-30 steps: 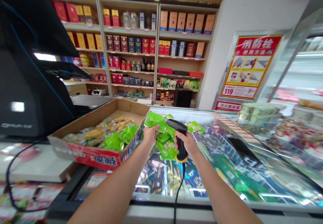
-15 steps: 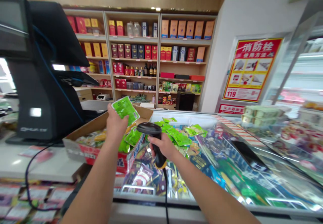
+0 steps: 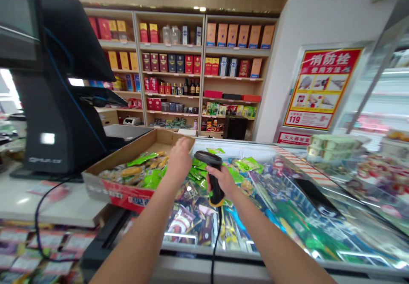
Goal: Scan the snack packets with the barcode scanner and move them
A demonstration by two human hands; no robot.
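My right hand (image 3: 224, 181) is wrapped round the grip of a black handheld barcode scanner (image 3: 212, 171), whose cable hangs down over the front edge. Beside the scanner, my left hand (image 3: 180, 158) is over the right side of a cardboard box (image 3: 96, 189); no packet shows in it, and its loosely bent fingers are partly turned away. Inside the box lie small snack packets and several bright green packets (image 3: 142, 159). More green packets (image 3: 236, 174) are scattered on the glass freezer top (image 3: 287, 177), some behind the scanner and my hands.
At left a black point-of-sale terminal (image 3: 60, 105) stands on the white counter (image 3: 19, 207). A dark phone-like device (image 3: 316, 196) lies on the freezer at right, with egg cartons (image 3: 332, 145) beyond it. Shelves of boxed goods (image 3: 169, 62) line the back wall.
My left hand has let go of the green packet, which now lies in the box, and has moved right. The scanner in my right hand has shifted slightly right.
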